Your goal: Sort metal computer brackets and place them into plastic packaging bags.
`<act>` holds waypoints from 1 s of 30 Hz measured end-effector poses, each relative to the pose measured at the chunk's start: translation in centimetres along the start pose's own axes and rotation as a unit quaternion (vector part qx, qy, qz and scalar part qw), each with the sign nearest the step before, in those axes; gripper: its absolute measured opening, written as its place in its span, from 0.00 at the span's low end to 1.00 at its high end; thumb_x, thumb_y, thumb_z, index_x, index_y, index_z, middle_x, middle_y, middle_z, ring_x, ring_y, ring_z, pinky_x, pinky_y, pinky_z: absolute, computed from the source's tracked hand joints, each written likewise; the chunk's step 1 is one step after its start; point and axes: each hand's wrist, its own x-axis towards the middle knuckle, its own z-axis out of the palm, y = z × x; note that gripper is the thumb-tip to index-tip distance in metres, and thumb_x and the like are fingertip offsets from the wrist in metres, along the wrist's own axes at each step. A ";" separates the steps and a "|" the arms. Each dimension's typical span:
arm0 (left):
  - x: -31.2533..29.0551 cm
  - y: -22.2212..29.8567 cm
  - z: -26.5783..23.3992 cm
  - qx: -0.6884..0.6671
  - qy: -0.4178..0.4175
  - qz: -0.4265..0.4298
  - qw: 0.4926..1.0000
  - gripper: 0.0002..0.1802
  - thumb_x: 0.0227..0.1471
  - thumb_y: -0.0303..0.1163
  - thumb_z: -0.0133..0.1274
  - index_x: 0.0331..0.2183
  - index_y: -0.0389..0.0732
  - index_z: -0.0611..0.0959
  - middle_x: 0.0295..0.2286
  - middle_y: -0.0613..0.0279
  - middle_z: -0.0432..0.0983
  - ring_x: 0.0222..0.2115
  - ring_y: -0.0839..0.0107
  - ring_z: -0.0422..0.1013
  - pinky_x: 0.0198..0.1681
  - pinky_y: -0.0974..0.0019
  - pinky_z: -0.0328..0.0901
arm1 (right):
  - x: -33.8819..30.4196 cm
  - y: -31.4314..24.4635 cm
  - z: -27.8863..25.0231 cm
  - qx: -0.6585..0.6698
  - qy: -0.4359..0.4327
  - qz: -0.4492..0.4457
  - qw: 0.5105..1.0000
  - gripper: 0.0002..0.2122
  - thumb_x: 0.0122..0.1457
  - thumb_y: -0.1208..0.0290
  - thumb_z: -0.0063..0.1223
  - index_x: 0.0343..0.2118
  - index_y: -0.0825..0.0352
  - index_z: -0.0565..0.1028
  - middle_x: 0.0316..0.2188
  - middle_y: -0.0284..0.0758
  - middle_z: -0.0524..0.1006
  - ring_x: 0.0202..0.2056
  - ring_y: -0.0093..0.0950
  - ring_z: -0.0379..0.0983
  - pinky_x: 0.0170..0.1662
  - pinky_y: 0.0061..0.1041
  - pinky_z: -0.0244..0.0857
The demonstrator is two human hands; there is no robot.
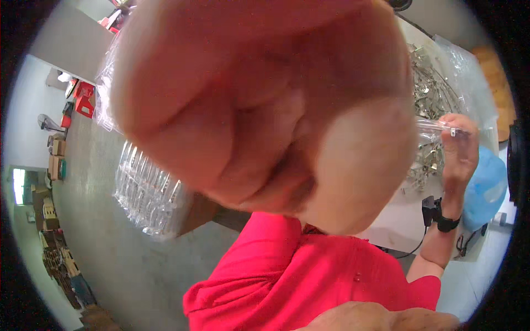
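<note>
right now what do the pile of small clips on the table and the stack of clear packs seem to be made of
The pile of small clips looks like bare metal: silvery, shiny, with hard glints. The stack of clear packs looks like thin transparent plastic, glossy and crinkled, with the contents showing through. The clear sleeve in the right hand seems the same sort of plastic, with a small metal piece at its end.

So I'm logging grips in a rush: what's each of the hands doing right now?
Left hand: right up against the camera, blurred; open or closed cannot be told.
Right hand: closed on a clear plastic sleeve with a small metal clip.
</note>
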 end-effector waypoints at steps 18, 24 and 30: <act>0.5 -5.3 3.9 0.027 -0.026 -0.052 0.998 0.15 0.49 0.12 0.55 0.41 0.30 0.76 0.21 0.69 0.68 0.17 0.86 0.60 0.21 0.80 0.55 | -1.7 0.8 -2.1 0.006 0.000 0.008 1.000 0.09 0.64 0.76 0.57 0.46 0.66 0.72 0.44 0.36 0.75 0.45 0.24 0.71 0.49 0.23 0.67; -1.9 -8.2 5.7 0.042 -0.038 -0.026 0.998 0.16 0.44 0.17 0.57 0.38 0.36 0.73 0.18 0.59 0.69 0.16 0.62 0.70 0.21 0.65 0.64 | -2.0 0.9 -1.9 0.009 0.007 0.004 1.000 0.09 0.65 0.75 0.57 0.46 0.65 0.73 0.44 0.34 0.75 0.45 0.23 0.71 0.48 0.22 0.67; -4.7 -10.5 8.0 0.063 -0.084 -0.138 0.985 0.05 0.54 0.23 0.52 0.36 0.36 0.75 0.22 0.59 0.75 0.19 0.76 0.68 0.24 0.71 0.64 | -2.6 1.3 -3.0 -0.002 0.044 0.082 0.996 0.06 0.66 0.74 0.55 0.44 0.65 0.73 0.41 0.30 0.75 0.42 0.19 0.70 0.46 0.21 0.66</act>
